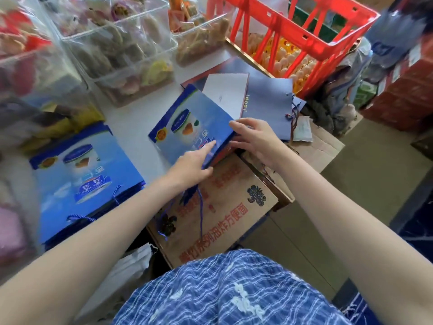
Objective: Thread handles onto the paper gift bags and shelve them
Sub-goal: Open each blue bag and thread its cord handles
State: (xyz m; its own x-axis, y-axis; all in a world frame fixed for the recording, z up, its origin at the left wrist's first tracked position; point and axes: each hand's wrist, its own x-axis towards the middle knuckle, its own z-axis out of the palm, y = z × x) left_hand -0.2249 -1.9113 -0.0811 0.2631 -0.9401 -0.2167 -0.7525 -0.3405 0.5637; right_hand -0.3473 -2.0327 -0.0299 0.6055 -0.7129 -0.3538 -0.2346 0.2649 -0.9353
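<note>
Now both hands meet on the flat blue bag (pixel 189 123): left hand (pixel 192 166) presses with straight fingers, right hand (pixel 254 139) grips its near-right edge.

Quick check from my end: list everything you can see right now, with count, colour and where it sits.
gift bag: one, blue, flat, centre, under both hands
finished bags: a stack, count unclear, blue with cord handles, left
grey-blue flat bags: several, behind the right hand
handle cord: one, blue, hanging over the box
cardboard box: one, brown with red print, centre front
crate: one, red, top right
clear bins: at least two, holding snacks, top left
left hand: fingers straight, pressing the bag
right hand: fingers at the bag's edge
</note>
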